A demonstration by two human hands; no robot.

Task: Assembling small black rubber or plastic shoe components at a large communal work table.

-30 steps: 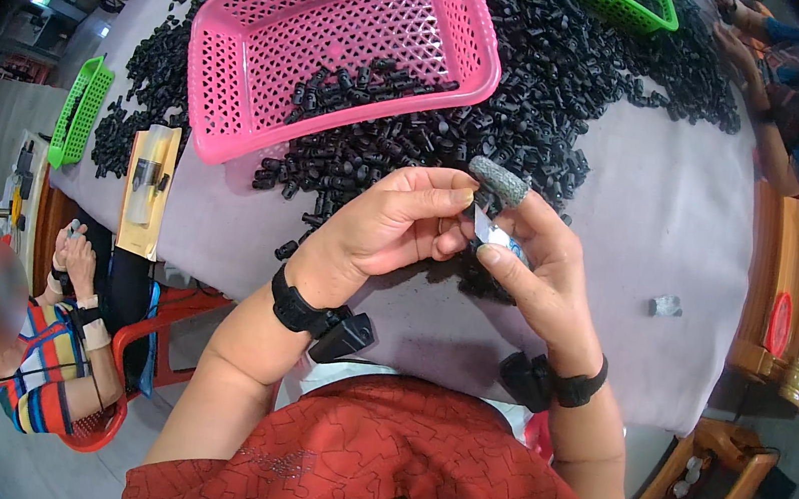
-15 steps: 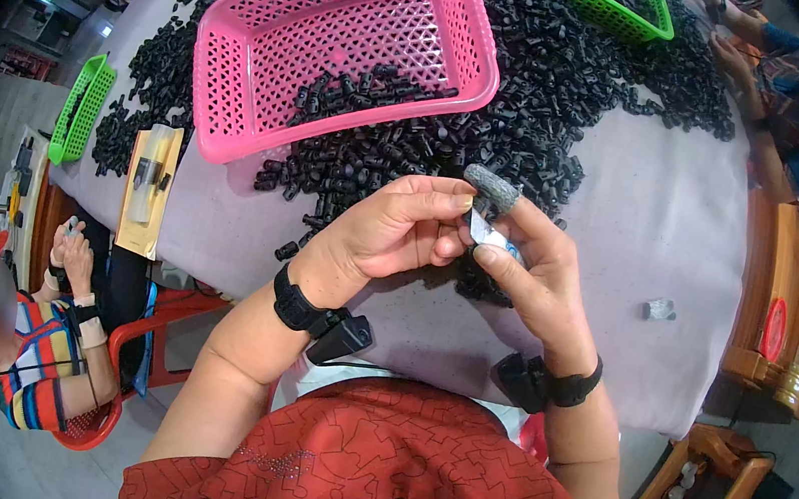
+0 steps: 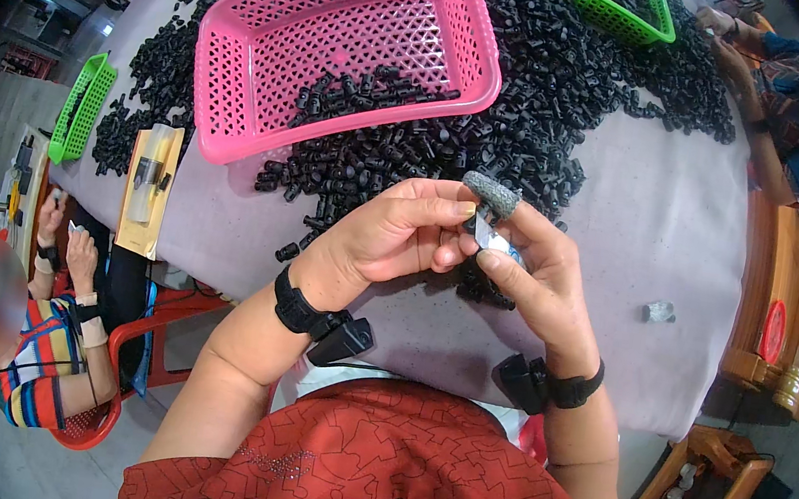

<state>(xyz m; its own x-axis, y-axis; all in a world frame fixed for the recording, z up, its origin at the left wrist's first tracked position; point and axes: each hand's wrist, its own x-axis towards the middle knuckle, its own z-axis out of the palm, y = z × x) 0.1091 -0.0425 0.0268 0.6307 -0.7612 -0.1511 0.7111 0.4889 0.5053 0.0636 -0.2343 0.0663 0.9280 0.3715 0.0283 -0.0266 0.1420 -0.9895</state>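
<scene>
two hands are seen together above the near edge of the bench (image 3: 665, 224), which is covered in a pale grey-lilac cloth. a small black and silver part (image 3: 484, 232) is pinched between them, held clear of the bench surface. the left hand (image 3: 391, 238) is closed on the part from the left, its fingertips curled against it. the right hand (image 3: 536, 273) is closed on the same part from the right; a grey knitted finger cot (image 3: 491, 194) is worn on its raised fingertip, just above the part. black wrist bands with small black units are worn on both forearms.

a large heap of small black plastic parts (image 3: 551, 98) is spread over the far half of the bench, reaching to just beyond the hands. a pink perforated basket (image 3: 240, 77) rests on the heap, with a smaller lot of black parts lying in its lower right area. a green basket (image 3: 613, 10) is set at the far edge, and a second green basket (image 3: 80, 107) stands on edge at the left end. a yellow card with dark items (image 3: 147, 186) lies left of the pink basket. a small grey item (image 3: 659, 311) lies alone on the cloth to the right, well apart from the hands.

a seated person in a striped top (image 3: 40, 374) is visible at lower left, and another person's arm (image 3: 771, 107) at upper right.
</scene>
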